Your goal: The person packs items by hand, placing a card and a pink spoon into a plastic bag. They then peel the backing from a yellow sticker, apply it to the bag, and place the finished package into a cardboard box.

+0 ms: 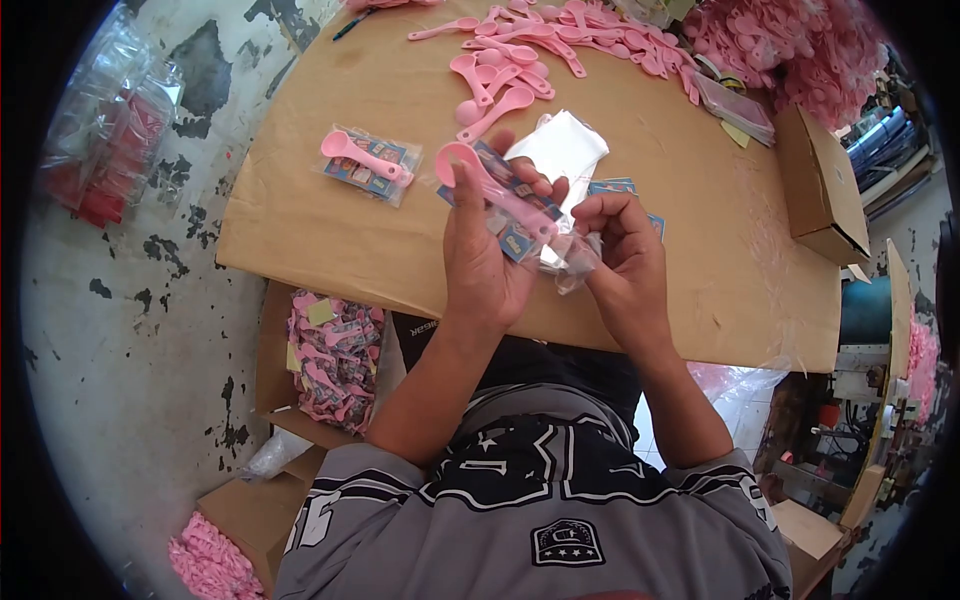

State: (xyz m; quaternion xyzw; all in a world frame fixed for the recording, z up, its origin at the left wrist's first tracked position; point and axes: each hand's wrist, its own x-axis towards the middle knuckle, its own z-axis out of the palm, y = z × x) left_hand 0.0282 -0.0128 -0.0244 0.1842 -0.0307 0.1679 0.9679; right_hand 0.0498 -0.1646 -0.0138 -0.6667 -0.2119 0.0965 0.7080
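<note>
A pink measuring spoon (500,192) lies with a blue printed card (517,242) in a clear plastic bag (577,265), raised above the table. My left hand (478,260) grips this packet, its thumb near the spoon's bowl. At the bag's crumpled end, the fingers of my right hand (632,262) are closed on the plastic. Behind my hands lies a stack of shiny clear bags (568,145), partly hidden. Several blue cards (612,186) show just beyond my right fingers. To the left, a bagged spoon with card (368,163) rests on the table.
Loose pink spoons (515,50) spread over the far side of the brown table (700,250). A big bag of spoons (780,45) and a cardboard box (822,185) stand at right. Below the left edge, a carton holds packed spoons (335,355).
</note>
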